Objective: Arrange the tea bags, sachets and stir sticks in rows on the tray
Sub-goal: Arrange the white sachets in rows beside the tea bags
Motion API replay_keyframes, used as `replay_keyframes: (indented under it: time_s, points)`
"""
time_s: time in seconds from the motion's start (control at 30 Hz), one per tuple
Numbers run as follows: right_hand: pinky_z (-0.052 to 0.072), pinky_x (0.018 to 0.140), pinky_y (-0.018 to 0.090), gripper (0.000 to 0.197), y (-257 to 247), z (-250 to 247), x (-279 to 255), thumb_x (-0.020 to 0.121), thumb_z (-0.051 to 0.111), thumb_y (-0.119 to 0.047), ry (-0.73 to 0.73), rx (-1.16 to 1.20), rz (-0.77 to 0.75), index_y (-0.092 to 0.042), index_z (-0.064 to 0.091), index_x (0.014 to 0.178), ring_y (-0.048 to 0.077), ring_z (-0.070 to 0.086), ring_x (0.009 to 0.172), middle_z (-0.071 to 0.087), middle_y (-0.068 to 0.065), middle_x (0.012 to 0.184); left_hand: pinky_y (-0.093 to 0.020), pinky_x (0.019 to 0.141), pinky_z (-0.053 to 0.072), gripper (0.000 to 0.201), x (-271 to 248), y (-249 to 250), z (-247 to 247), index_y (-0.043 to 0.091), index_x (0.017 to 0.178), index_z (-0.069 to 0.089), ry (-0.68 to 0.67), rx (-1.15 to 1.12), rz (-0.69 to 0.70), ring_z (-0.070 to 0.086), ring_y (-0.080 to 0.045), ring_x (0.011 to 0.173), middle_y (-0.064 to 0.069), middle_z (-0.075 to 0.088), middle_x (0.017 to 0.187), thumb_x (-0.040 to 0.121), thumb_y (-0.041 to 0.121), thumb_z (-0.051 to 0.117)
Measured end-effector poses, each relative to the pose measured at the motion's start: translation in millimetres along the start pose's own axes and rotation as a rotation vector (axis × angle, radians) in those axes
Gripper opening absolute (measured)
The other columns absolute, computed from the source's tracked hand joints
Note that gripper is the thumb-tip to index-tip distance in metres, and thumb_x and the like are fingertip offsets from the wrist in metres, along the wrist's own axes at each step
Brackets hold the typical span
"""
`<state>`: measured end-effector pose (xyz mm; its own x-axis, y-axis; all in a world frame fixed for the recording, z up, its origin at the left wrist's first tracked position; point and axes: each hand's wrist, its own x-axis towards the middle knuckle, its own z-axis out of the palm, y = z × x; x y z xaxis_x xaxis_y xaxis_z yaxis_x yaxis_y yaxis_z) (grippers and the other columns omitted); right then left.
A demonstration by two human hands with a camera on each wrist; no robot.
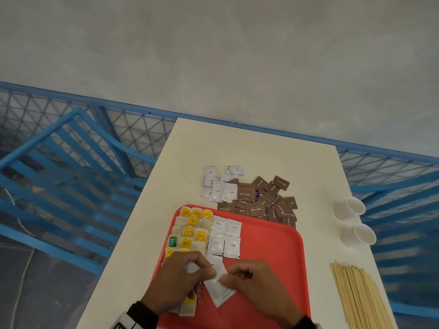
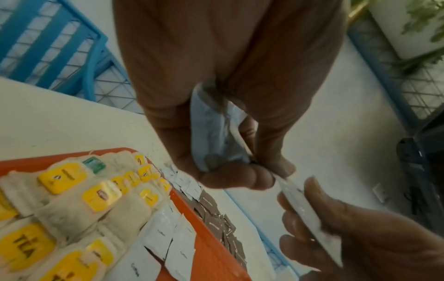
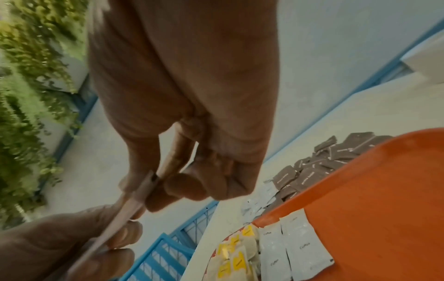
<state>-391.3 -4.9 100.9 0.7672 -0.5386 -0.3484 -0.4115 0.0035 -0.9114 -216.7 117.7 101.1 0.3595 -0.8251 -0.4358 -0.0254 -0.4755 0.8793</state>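
A red tray (image 1: 273,257) lies at the table's near edge. Tea bags (image 1: 190,229) with yellow tags fill rows on its left side, and white coffee sachets (image 1: 225,236) lie two by two beside them. Above the tray's near part my left hand (image 1: 202,273) grips a small bundle of white sachets (image 2: 213,133). My right hand (image 1: 229,279) pinches one white sachet (image 1: 219,292) that sticks out of that bundle. In the right wrist view the pinched sachet (image 3: 139,195) shows edge-on between thumb and finger. Wooden stir sticks (image 1: 356,295) lie on the table at the right.
Loose white sachets (image 1: 219,184) and a heap of brown sugar sachets (image 1: 263,200) lie on the table (image 1: 237,143) beyond the tray. Two white paper cups (image 1: 351,207) lie on their sides at the right edge. Blue metal frames stand around the table.
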Motion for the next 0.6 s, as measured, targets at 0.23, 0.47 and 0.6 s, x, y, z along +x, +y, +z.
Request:
replay_keyframes:
  time_s: [0.23,0.47,0.6]
  points:
    - [0.037,0.055,0.019,0.016,37,7,12,0.079,0.081,-0.019,0.107,-0.034,0.194,-0.013,0.073,0.066,0.003,0.045,0.054,0.057,-0.008,0.056,-0.027,0.05,0.05,0.013,4,-25,5,0.022,0.073,0.071,0.134,0.05,-0.01,0.058,-0.012,0.05,-0.001,0.068,0.062,0.084,0.02,0.077]
    - [0.046,0.056,0.016,0.019,91,7,52,0.078,0.082,-0.024,0.289,-0.143,0.443,-0.015,0.07,0.066,0.004,0.057,0.059,0.069,-0.007,0.066,-0.021,0.082,0.047,0.005,36,-73,18,0.034,0.093,0.07,0.098,0.537,0.122,0.056,-0.002,0.09,0.015,0.058,0.094,0.088,0.033,0.069]
    - [0.039,0.048,0.007,0.024,102,10,62,0.073,0.085,-0.022,0.335,-0.229,0.479,-0.017,0.063,0.065,0.001,0.055,0.055,0.066,-0.008,0.064,-0.025,0.095,0.047,0.024,49,-87,31,0.034,0.115,0.067,0.025,0.645,0.182,0.054,-0.002,0.108,0.018,0.054,0.115,0.094,0.029,0.058]
